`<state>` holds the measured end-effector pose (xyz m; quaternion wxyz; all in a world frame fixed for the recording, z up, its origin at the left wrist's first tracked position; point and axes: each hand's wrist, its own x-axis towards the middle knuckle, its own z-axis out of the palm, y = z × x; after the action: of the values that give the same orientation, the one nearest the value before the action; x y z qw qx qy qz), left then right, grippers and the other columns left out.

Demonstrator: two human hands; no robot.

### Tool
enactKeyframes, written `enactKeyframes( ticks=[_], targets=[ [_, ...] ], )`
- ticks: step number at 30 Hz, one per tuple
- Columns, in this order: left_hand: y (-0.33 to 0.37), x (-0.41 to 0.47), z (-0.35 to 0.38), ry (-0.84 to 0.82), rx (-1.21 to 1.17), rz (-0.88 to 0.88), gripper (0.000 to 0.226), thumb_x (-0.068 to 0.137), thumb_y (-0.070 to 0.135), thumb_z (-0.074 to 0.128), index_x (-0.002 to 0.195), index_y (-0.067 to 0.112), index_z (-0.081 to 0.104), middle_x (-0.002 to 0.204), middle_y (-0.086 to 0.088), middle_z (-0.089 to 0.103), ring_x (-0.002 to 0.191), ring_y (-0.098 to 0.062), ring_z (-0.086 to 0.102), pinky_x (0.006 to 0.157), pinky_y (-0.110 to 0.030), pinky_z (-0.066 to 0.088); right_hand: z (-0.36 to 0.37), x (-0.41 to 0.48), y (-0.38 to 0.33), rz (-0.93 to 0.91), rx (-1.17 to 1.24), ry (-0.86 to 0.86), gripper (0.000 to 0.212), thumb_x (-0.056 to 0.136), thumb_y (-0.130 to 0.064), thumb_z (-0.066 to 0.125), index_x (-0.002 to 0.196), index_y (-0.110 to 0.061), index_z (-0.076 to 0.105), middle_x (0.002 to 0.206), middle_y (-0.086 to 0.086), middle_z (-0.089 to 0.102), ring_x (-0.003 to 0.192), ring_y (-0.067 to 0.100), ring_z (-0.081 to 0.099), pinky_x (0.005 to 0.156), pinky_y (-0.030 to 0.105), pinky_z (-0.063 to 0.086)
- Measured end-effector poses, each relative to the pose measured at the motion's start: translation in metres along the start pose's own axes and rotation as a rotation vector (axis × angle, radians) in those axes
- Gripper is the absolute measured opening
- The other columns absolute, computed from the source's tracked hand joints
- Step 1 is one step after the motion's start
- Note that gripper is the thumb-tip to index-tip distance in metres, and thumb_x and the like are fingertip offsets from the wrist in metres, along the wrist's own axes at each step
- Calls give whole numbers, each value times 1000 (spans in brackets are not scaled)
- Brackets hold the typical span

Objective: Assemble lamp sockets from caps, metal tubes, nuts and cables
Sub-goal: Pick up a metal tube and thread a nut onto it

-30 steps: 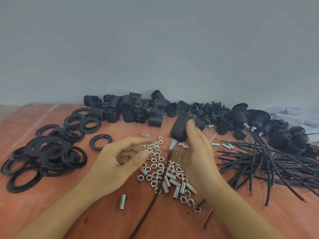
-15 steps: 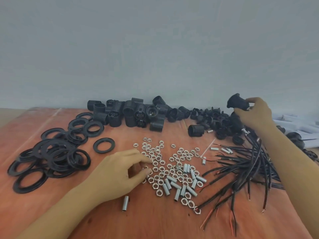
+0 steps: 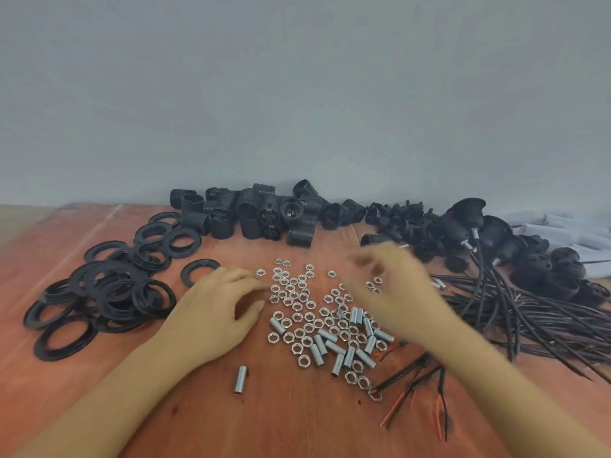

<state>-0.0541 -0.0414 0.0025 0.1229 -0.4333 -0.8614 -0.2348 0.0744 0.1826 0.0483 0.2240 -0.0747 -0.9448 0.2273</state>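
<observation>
Your left hand (image 3: 215,315) rests at the left edge of the loose nuts (image 3: 297,305). Its fingers (image 3: 251,282) are gently bent, and the thumb and forefinger are apart with nothing visible between them. Your right hand (image 3: 393,289) hangs above the right side of the same heap. It is too blurred for me to tell how its fingers lie or whether they hold anything.

The short metal tubes (image 3: 350,352) lie mixed into the near side of the nuts, with one tube (image 3: 240,380) alone closer to you. The cables (image 3: 529,319) sprawl to the right, and the small caps (image 3: 396,216) sit at the back by the wall.

The nuts lie touching one another, so a hasty pinch may well lift two or flick the neighbours across the desk (image 3: 297,424). The tubes are round and will probably roll if a knuckle brushes them, and the lone one lies just beside your left forearm. Your right forearm passes close to the bare cable ends (image 3: 413,391), so a drag there could snag one and pull the tangle into the nuts. With both hands over one heap, they may also bump each other.
</observation>
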Motion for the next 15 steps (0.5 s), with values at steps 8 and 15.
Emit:
enactKeyframes(
  ticks=[8, 15],
  targets=[
    [5, 1, 4, 20, -31, -51, 23, 88, 29, 69, 110, 29, 74, 100, 17, 64, 90, -9, 52, 85, -36, 45, 38, -34, -9, -149, -110, -248, 36, 88, -62, 56, 111, -35, 65, 99, -15, 52, 97, 6, 49, 85, 24, 36],
    [7, 4, 5, 31, -78, -152, 2, 84, 36, 72, 83, 36, 71, 88, 21, 59, 86, -5, 52, 83, -33, 43, 42, -38, 3, -25, 103, -174, 16, 91, -35, 66, 106, -33, 69, 90, -23, 55, 80, -8, 49, 72, 7, 35]
  ],
)
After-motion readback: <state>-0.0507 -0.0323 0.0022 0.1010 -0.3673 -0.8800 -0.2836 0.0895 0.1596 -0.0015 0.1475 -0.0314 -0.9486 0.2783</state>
